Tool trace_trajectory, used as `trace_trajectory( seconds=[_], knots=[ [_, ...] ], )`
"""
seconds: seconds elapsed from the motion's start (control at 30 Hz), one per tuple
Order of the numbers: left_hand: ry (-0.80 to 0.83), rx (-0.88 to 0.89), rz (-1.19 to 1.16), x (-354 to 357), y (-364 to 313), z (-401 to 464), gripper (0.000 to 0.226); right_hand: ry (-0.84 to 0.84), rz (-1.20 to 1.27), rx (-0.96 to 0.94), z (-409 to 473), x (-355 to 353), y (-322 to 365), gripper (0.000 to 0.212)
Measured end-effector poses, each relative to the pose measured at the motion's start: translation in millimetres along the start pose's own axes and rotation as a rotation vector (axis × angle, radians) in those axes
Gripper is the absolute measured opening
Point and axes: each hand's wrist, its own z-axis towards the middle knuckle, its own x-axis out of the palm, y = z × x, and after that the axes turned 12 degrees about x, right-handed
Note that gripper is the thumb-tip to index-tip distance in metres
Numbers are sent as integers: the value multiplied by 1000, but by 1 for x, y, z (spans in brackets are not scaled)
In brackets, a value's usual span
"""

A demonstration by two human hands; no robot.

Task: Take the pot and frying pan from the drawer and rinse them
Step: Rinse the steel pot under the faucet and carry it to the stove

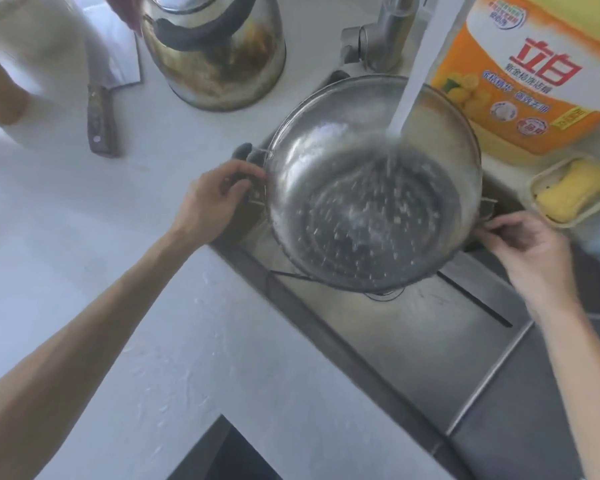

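Holding a round stainless-steel pot (371, 188) over the grey metal sink (430, 341), the person keeps it tilted under a white stream of water (404, 109) that splashes onto the pot's inner floor. The left hand (212, 199) curls its fingers (246, 169) round the pot's black side handle (246, 154), above the edge where the white worktop (118, 271) meets the sink. The right hand (523, 244) is at the pot's opposite handle, its fingers bent and pinching there, though the handle itself is mostly hidden. The frying pan is not visible.

On the worktop behind the pot stands a stained steel kettle with a black handle (215, 53). Left of the kettle lies a cleaver with a dark wooden handle (101, 112), its blade pointing away. A grey metal tap base (371, 39) rises beyond the sink. Right of the water stream stands a large yellow and orange detergent bottle (534, 71), and just in front of it a beige tray (548, 220) holds a yellow sponge (572, 188).
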Motion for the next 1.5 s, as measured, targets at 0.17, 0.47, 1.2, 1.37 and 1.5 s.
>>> trace_trajectory(
  seconds=[0.17,0.47,1.2,1.37,1.5],
  knots=[
    [26,227,54,-21,-28,13,31,21,93,240,-2,37,-57,36],
    [73,72,-40,-9,-35,24,18,122,88,447,9,29,-64,20],
    [-73,25,-72,6,-12,-10,31,-100,-61,-76,5,-10,-1,24],
    [-109,213,-19,-10,-44,1,27,-47,-34,108,-1,26,-42,35],
    [-70,217,-82,-15,-52,15,22,122,-111,197,-5,41,-56,11]
  ],
)
